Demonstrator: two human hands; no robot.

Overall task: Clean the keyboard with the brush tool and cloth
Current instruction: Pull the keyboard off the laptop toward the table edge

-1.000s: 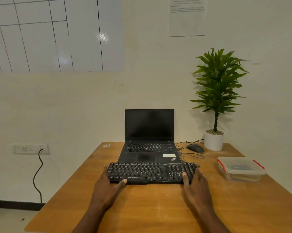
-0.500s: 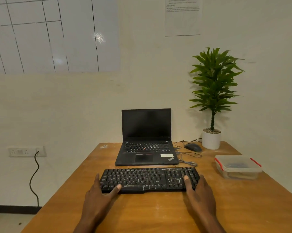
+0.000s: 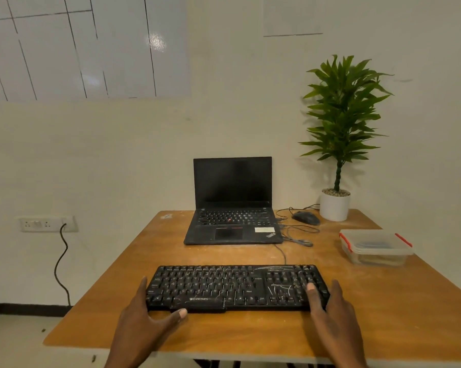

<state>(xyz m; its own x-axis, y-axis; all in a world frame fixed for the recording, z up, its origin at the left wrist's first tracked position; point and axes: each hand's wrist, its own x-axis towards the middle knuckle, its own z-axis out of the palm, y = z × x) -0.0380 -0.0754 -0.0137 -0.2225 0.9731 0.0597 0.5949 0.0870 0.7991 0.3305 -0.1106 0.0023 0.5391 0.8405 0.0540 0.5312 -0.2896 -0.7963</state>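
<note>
A black keyboard (image 3: 224, 285) with pale dust and scratch marks lies flat on the wooden table (image 3: 250, 333), near its front edge. My left hand (image 3: 144, 322) holds its left end, fingers along the side and thumb against the front edge. At the other end my right hand (image 3: 332, 317) grips it, thumb on top of the number keys and fingers round the right side. I see no brush or cloth out on the table.
An open black laptop (image 3: 232, 203) stands behind the keyboard. To its right lie a mouse (image 3: 305, 217) with loose cables and a potted plant (image 3: 334, 205). A lidded clear container (image 3: 375, 247) with red clips sits at the right, something bluish inside.
Both hands have brought the keyboard from the laptop's front edge toward me, leaving a gap of bare table between them. My view has shifted slightly.
</note>
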